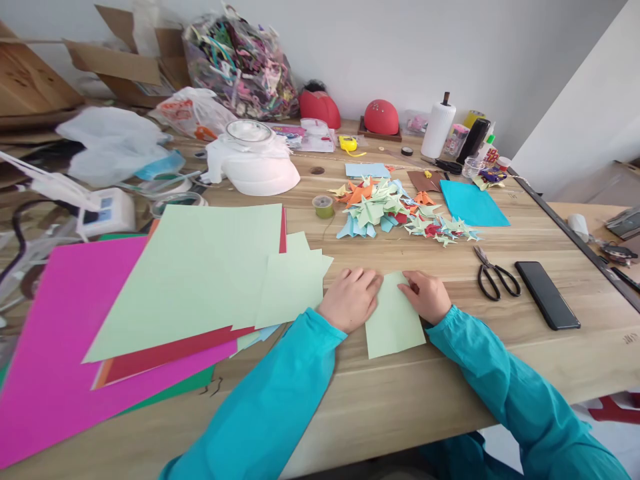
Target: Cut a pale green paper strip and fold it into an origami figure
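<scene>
A light green sheet of paper (394,327) lies on the table between my hands, its short near edge towards me. My left hand (351,299) rests along the sheet's left edge, fingers curled together with the tips at the paper. At the upper right corner, my right hand (426,295) pinches the sheet between thumb and fingers. Further back sits a pile of folded paper birds (385,207) in green, orange, blue and red. Smaller green sheets (295,287) lie left of my left hand, partly beside a large green sheet (200,267).
Black-handled scissors (493,273) and a dark phone (547,295) lie to the right. A spool of thread (323,207) stands near the birds. Magenta card (55,347) fills the left. Behind are a white cap (260,167), a turquoise sheet (474,203) and a white bottle (439,130).
</scene>
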Demonstrator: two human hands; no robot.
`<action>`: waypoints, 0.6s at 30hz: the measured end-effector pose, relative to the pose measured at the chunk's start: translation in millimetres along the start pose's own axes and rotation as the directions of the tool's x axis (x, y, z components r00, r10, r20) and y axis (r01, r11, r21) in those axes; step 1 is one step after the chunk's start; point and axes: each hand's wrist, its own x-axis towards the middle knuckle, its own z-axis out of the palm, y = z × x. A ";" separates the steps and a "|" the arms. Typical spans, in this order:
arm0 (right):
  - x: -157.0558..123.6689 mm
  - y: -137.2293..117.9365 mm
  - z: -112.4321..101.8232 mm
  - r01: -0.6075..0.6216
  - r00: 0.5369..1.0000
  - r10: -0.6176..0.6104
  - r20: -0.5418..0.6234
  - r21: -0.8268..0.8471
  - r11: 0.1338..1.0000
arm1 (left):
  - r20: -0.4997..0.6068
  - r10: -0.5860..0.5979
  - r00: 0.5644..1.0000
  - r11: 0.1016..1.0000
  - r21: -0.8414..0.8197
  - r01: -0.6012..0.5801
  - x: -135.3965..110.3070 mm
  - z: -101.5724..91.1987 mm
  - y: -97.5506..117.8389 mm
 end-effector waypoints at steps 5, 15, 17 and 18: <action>-0.2 -1.5 -1.9 0.203 0.979 -0.206 0.000 -0.171 0.964 | 0.012 0.006 1.000 0.999 0.037 -0.007 0.8 0.0 1.2; 2.5 4.6 -6.1 0.578 0.816 -0.562 0.132 -0.192 0.793 | 0.002 -0.006 1.000 1.000 0.019 0.006 0.5 1.2 1.3; 2.7 5.0 -6.1 0.604 0.797 -0.585 0.148 -0.187 0.775 | 0.001 -0.005 1.000 1.000 0.016 0.005 0.5 1.2 1.2; 2.7 5.1 -6.1 0.616 0.788 -0.596 0.156 -0.190 0.764 | -0.002 -0.006 1.000 1.000 0.014 0.006 0.5 1.2 1.2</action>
